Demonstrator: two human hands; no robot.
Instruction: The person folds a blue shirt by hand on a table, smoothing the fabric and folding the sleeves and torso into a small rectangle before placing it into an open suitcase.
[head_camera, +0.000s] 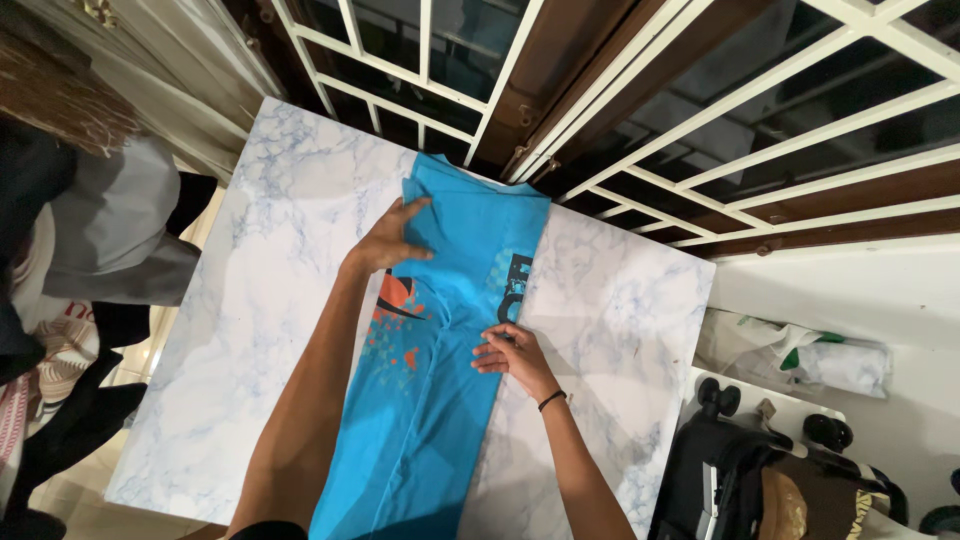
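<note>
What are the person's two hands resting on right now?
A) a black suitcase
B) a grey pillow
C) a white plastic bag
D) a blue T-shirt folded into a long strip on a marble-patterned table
D: the left hand and the right hand both lie flat on the blue T-shirt, which is folded into a long strip along the marble-patterned table.

A single head-worn camera looks steeply down from above the person, close over a marble-patterned table (620, 300). It faces forward toward a white window grille (700, 110) at the top edge (no second view overlaps it).
</note>
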